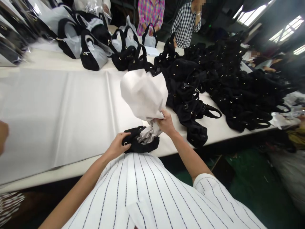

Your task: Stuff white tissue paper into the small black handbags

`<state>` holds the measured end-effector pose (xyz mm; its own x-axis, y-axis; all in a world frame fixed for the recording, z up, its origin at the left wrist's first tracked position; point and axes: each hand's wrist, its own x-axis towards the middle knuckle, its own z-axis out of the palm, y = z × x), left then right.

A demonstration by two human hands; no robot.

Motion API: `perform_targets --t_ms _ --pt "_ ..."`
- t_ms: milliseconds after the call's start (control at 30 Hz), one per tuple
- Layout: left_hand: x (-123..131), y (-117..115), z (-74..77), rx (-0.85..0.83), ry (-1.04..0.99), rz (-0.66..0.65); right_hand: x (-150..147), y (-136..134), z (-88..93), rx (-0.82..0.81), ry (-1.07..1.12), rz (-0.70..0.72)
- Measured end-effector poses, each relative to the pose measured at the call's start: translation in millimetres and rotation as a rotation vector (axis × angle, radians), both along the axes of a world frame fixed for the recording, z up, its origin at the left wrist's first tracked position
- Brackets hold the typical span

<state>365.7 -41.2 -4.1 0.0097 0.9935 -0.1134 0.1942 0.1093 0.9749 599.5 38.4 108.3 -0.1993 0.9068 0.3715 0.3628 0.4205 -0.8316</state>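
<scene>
Black handbag [143,148] just below center frame, left hand [118,146] pinching its edge, right hand [166,123] clutching some scrunchy white paper [144,93], bottom bit down in the bag

- I face a long cream-topped table [47,58].
- Left of centre, large white paper sheets [83,108] lie flat on it, close to the near edge.
- Right before me, at that edge, is a black handbag [147,148].
- Beyond the sheets I see upright black-and-grey handbags [89,58].
- To my right sprawl heaped black handbags [243,86].
</scene>
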Motion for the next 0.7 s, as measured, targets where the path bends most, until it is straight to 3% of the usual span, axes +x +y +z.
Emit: perform_targets --t_ms 67,133,200,333,400,567,700 --pt "-8.3 -10.2 -19.7 -0.098 0.079 -0.038 2.3 -8.3 4.0 0.047 -0.071 0.097" --pt "-9.5 -18.9 -26.6 -0.117 0.044 -0.119 1.8 -13.1 6.8 0.089 -0.116 0.165" --pt "-3.4 -24.8 -23.6 -0.068 0.052 -0.181 1.0 -13.5 8.4 0.137 -0.147 0.168" --pt "25.6 -23.0 -13.4 0.109 0.373 -0.152 -3.7 -9.5 11.7 0.139 -0.169 0.169" --pt "40.0 -14.6 -15.3 0.190 0.471 -0.111 -10.9 -9.9 13.9 0.062 -0.143 0.200" --pt "51.1 6.9 -31.2 0.333 0.392 0.128 -33.7 -21.5 10.8 -0.293 -0.044 0.348" --pt "43.4 6.6 -27.6 0.265 0.484 0.138 -38.6 -25.5 -4.7 -0.555 0.025 0.240"
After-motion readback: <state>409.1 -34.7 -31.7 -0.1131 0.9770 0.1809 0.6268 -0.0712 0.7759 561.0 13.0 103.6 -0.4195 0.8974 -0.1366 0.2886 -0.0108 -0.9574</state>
